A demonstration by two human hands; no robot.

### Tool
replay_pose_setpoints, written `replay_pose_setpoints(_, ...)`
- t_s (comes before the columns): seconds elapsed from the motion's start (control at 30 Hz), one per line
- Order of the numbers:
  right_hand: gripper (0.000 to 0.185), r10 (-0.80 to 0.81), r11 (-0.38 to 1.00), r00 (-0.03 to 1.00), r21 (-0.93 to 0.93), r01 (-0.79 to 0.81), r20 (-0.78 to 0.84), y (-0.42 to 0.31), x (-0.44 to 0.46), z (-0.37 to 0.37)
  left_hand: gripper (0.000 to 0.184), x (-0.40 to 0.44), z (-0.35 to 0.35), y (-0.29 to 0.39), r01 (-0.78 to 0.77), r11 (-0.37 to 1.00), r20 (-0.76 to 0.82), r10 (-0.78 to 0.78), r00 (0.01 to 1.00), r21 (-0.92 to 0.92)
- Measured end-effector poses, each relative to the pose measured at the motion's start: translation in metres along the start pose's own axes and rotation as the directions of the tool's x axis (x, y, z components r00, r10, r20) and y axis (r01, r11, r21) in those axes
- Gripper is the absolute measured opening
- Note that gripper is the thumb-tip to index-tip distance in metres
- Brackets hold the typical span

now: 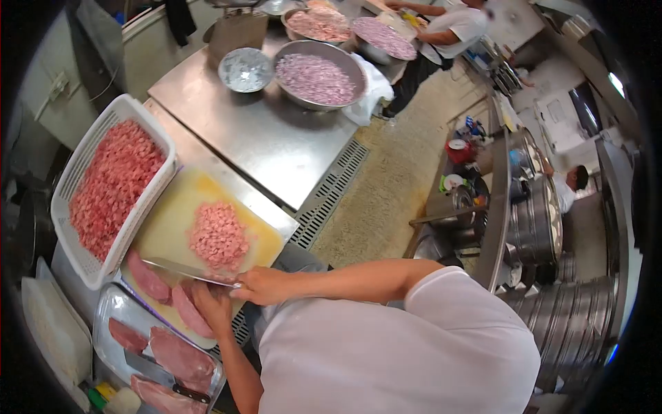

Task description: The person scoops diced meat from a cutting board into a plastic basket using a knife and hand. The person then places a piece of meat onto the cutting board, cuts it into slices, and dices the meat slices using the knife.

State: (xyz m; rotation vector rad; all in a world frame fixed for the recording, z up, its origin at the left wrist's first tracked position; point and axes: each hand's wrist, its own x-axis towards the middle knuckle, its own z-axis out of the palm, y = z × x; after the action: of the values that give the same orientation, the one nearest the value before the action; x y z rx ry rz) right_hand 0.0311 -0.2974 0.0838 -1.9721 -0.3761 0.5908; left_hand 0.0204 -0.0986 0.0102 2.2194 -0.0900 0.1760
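My right hand point(265, 285) is closed round the handle of a knife point(189, 270), whose long blade points left across the cutting board point(162, 228). Just below it, my left hand point(215, 308) has its fingers bent down onto a slab of raw pink meat point(187, 312), gripping it on the board. Another meat slab point(148, 277) lies to the left, partly under the blade tip. On the far side of the blade sits a heap of diced meat point(219, 236). My left fingertips are partly hidden.
A white basket point(165, 165) of diced meat stands behind the board. A metal tray point(103, 324) holds meat slabs and a second knife point(192, 393). Steel bowls point(296, 96) of chopped food stand on the steel table point(207, 103). A co-worker point(448, 31) stands beyond; another person point(569, 186) is at right.
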Motion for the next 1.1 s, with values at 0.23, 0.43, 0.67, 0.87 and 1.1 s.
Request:
replay_pose_setpoints(0.23, 0.045, 0.074, 0.997, 0.995, 0.026, -0.076, 0.073, 0.021, 0.026, 0.011, 0.038, -0.004, -0.005, -0.009, 0.088, 0.996, 0.053, -0.087, 0.995, -0.018)
replay_pose_setpoints(0.43, 0.044, 0.009, 0.999, 0.997, -0.041, -0.012, -0.075, 0.017, 0.012, 0.024, 0.04, -0.006, -0.002, -0.011, -0.055, 0.998, 0.013, 0.055, 0.998, 0.018)
replay_pose_setpoints(0.67, 0.047, 0.16, 0.987, 0.984, 0.013, -0.162, 0.084, -0.015, 0.004, -0.009, 0.025, -0.009, 0.001, -0.019, 0.058, 0.951, 0.014, -0.056, 0.998, -0.304)
replay_pose_setpoints(0.87, 0.042, 0.143, 0.984, 0.988, 0.1, -0.149, 0.062, 0.003, 0.017, 0.015, 0.013, 0.003, -0.012, 0.009, 0.019, 0.995, 0.031, -0.023, 0.999, 0.101)
replay_pose_setpoints(1.1, 0.038, 0.218, 0.959, 0.966, 0.153, -0.238, 0.137, -0.014, 0.005, 0.006, 0.016, -0.007, -0.015, 0.014, 0.049, 0.998, 0.005, -0.049, 0.999, 0.026)
